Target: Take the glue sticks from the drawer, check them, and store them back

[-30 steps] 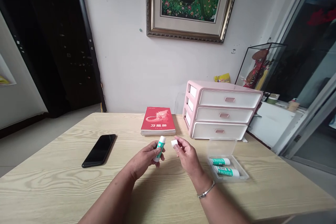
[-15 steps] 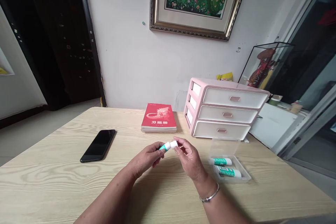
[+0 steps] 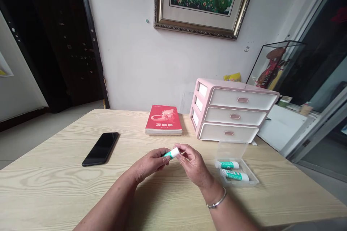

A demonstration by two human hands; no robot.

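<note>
Now | my left hand [image 3: 148,164] pinches glue stick [image 3: 170,153] body | my right hand [image 3: 193,162] fingers closed on its white cap [image 3: 176,151] | clear case [image 3: 237,168] at 3 o'clock

A black phone [image 3: 101,148] lies flat on the wooden surface [image 3: 54,187], left side. A red book [image 3: 163,124] lies near the wall. A pink three-drawer unit [image 3: 233,116] stands just right of the book. A framed picture [image 3: 202,0] hangs above.

The red book [image 3: 163,120] at the far middle of the table carries large white characters, seemingly "习题册"; the glue sticks' print is too small to read.
</note>
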